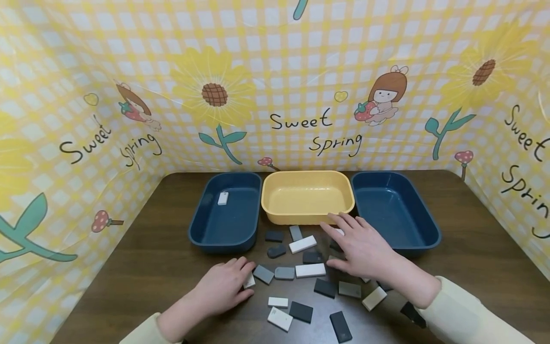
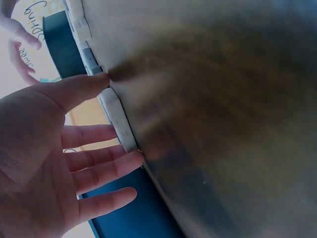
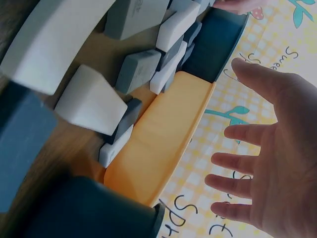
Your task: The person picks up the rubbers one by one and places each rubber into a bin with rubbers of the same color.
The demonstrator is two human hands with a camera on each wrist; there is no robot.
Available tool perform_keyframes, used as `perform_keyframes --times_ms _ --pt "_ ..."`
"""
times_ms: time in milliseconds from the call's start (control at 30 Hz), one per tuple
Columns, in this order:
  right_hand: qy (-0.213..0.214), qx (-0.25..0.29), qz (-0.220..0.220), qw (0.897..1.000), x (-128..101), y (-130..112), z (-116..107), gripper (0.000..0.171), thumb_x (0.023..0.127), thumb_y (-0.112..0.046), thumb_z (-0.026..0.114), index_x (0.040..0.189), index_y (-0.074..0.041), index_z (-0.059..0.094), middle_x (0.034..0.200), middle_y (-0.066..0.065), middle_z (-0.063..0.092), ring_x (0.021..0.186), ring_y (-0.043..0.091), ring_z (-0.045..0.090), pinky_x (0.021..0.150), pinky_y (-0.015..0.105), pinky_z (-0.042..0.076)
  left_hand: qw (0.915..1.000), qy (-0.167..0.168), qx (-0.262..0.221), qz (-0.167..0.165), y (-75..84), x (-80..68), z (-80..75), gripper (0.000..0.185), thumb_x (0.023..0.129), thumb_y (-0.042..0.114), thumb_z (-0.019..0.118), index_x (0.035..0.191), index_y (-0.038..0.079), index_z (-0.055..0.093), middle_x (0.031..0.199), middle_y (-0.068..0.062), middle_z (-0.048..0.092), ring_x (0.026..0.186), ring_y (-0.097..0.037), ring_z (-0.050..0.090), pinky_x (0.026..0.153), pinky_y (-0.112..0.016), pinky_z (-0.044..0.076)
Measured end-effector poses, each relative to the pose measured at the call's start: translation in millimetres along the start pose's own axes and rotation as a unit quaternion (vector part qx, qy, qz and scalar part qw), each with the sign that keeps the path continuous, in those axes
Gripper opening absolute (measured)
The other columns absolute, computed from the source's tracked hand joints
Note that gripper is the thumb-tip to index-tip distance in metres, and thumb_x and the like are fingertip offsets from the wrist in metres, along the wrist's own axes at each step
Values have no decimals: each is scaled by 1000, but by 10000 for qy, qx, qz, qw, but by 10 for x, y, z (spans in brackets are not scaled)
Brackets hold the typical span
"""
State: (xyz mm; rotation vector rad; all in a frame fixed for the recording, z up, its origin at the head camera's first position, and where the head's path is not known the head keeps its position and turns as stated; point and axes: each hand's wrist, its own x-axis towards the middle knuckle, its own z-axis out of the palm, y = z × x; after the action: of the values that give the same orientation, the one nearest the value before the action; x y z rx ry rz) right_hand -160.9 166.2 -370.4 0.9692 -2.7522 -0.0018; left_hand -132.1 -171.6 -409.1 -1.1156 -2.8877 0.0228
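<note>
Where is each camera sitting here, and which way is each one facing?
Head: on the head, facing forward and down at the table; both forearms, left hand and right hand show.
Left wrist: under the left hand, open fingers by a white block.
Right wrist: under the open right hand, toward the blocks.
Shared: the yellow tray appears in head and right wrist views.

Small blocks (image 1: 310, 270) crowd the centre and lower middle of the table (image 1: 142, 267) — little bare wood between them. Behind them, three bins — blue (image 1: 202, 228), yellow (image 1: 275, 210), blue (image 1: 423, 234) — stand in a row, blocking the upper middle. The lower left and far right lie open.
</note>
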Motion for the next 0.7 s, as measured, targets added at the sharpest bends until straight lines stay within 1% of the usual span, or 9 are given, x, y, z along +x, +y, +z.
perform_keyframes --times_ms 100,167,333,433,500,700 --pt "-50 20 131 9999 -23 29 -7 83 78 -59 71 142 -11 50 146 17 42 131 39 41 98 57 38 9999 131 -51 37 1 19 6 41 82 34 75 108 4 64 90 -3 56 76 -17 55 61 -33 49" --pt "-73 22 189 9998 -33 47 -7 84 78 -60 70 143 -11 49 147 17 41 131 39 40 99 57 38 9999 132 -108 29 2 29 3 38 82 32 76 106 4 65 88 -3 55 74 -16 54 60 -33 48" --pt "-70 -22 203 9998 -34 66 6 84 78 -61 70 143 -11 49 147 17 41 131 39 40 98 56 38 9994 -78 -318 -82 -1 32 -3 38 83 30 76 107 3 65 89 -3 55 75 -15 54 61 -32 50" --pt "-75 -7 174 9998 -20 57 12 83 79 -60 70 143 -10 49 147 17 41 131 38 40 98 57 38 9977 -242 -597 -211 -13 20 -21 39 84 30 75 109 2 65 89 -2 53 75 -13 53 63 -32 50" --pt "-72 21 145 9999 -1 44 19 82 80 -59 70 143 -10 49 148 17 41 131 38 41 98 57 38 9960 -288 -796 -303 -28 0 -47 38 85 29 75 110 2 65 89 0 52 74 -11 52 64 -31 50" --pt "55 10 -61 10000 120 -25 41 79 83 -57 68 143 -9 48 146 17 42 129 36 43 97 54 40 9908 -210 -1272 -418 -74 -92 -205 38 85 26 75 112 2 65 90 3 50 71 -7 48 62 -26 46"
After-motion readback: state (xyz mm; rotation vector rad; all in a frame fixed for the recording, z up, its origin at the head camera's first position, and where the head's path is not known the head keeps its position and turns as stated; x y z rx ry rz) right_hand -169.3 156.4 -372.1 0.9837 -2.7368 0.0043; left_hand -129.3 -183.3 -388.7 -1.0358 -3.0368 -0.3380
